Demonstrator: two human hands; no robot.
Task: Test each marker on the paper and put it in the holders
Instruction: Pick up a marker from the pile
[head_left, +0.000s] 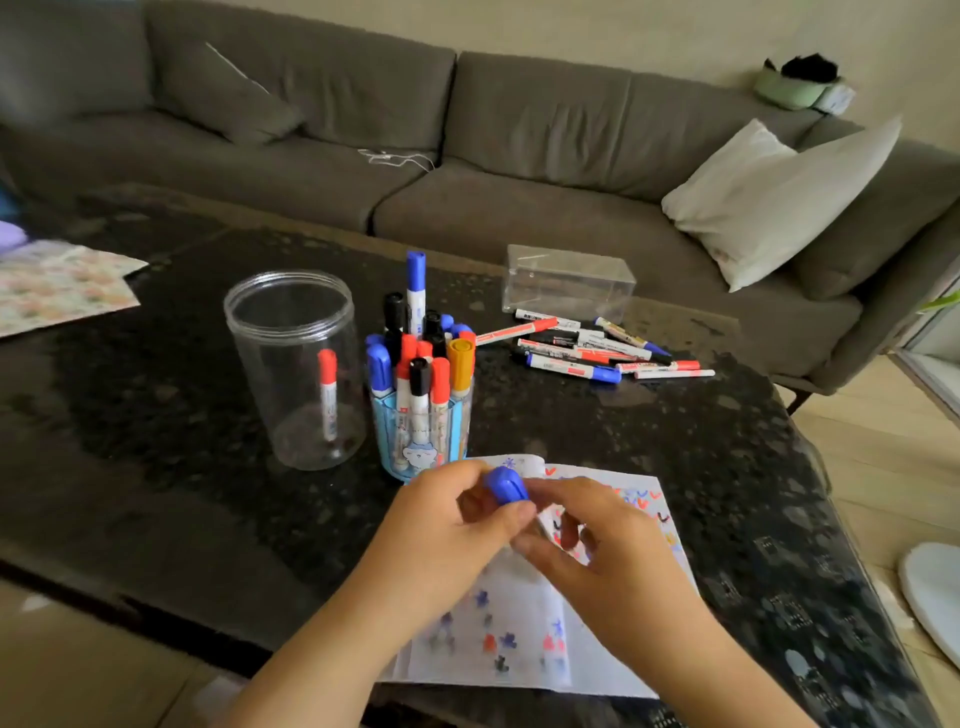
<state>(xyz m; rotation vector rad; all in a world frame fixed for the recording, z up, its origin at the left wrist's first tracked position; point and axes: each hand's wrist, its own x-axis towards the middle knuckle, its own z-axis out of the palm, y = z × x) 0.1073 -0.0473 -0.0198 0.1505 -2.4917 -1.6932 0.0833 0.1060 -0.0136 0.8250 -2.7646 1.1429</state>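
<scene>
Both hands meet over the white paper (524, 639), which is covered in red, blue and black test marks. My left hand (447, 525) pinches the blue cap (505, 486) of a marker. My right hand (608, 551) curls around the marker's body, which is mostly hidden by the fingers. Just beyond the hands stands a blue patterned holder (421, 441) packed with several capped markers. To its left a tall clear jar (293, 364) holds one red-capped marker (328, 389). A pile of loose markers (592, 348) lies on the table farther right.
A clear plastic box (569, 283) sits behind the loose markers on the dark stone table (156, 405). Patterned paper (57, 283) lies at the far left. A grey sofa (467, 145) with a white pillow (769, 202) runs along the back.
</scene>
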